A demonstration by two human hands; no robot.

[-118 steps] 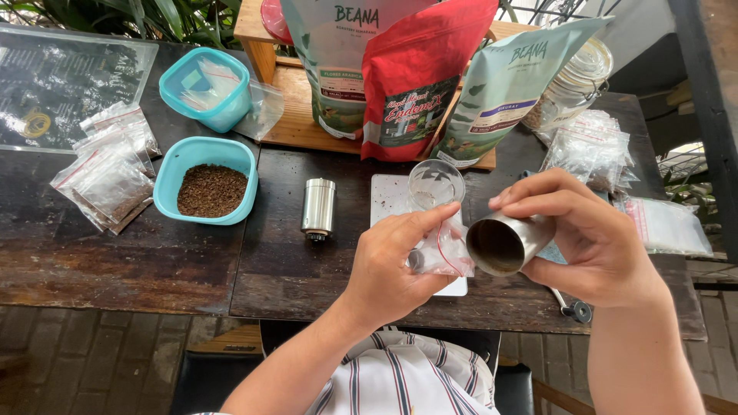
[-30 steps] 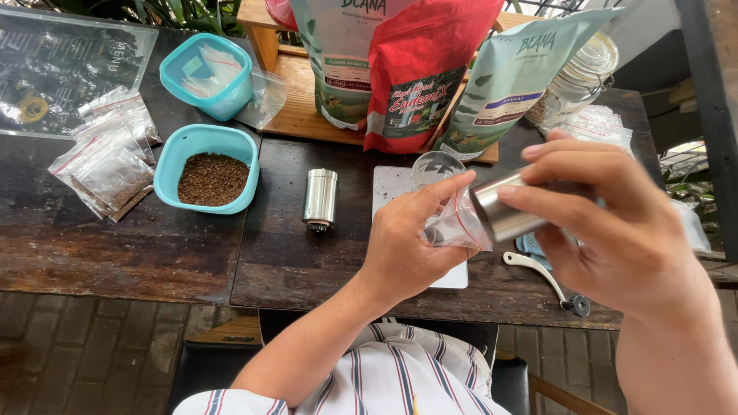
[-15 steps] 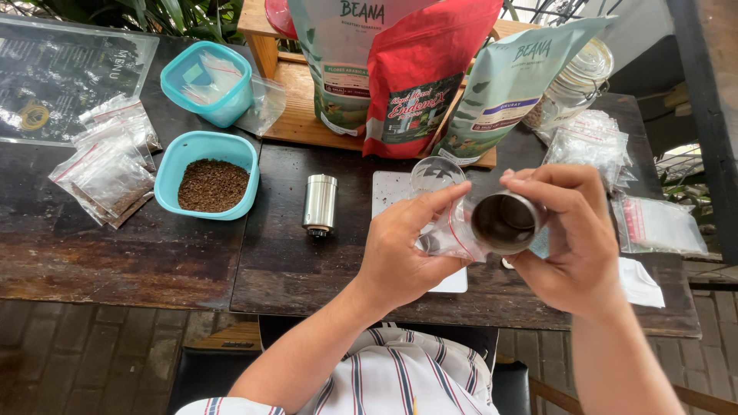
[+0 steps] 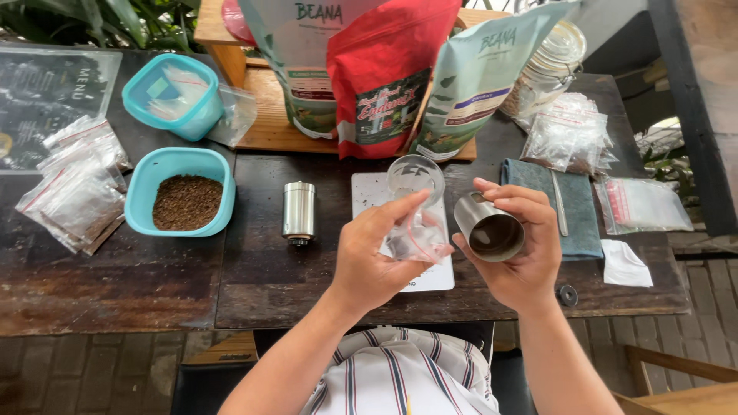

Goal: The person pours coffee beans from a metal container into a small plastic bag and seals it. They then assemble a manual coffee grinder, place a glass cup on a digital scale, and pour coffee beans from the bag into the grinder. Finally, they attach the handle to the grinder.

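My left hand point(image 4: 369, 257) pinches a small clear plastic bag point(image 4: 415, 240) between thumb and fingertips, the grip closed on its upper edge so the pouch hangs open-mouthed toward the steel cup; my right hand point(image 4: 515, 253) wraps round that steel cup point(image 4: 490, 228), fingers curled over its far wall and thumb under its near side, clamped firm, the dark mouth tilted toward me and to the left; cup rim and bag sit just beside each other, and I cannot tell whether they touch. To do this well, I judge, the bag's mouth should be held wide and right under the cup's lip, the cup tipped slowly so nothing spills past the thin plastic; the pinch should stay at the edge and not squeeze the pouch flat. Both are held above the white scale point(image 4: 400, 230) on the dark tabletop point(image 4: 254, 277); just beyond the cup a clear glass point(image 4: 415, 177) stands on the scale; left of the cup lies a steel grinder body point(image 4: 298, 211), farther left a teal tub of grounds point(image 4: 181, 192); right of the cup lies a folded grey cloth point(image 4: 573, 207); beyond the cup stand tall coffee pouches point(image 4: 384, 77) on a wooden stand.
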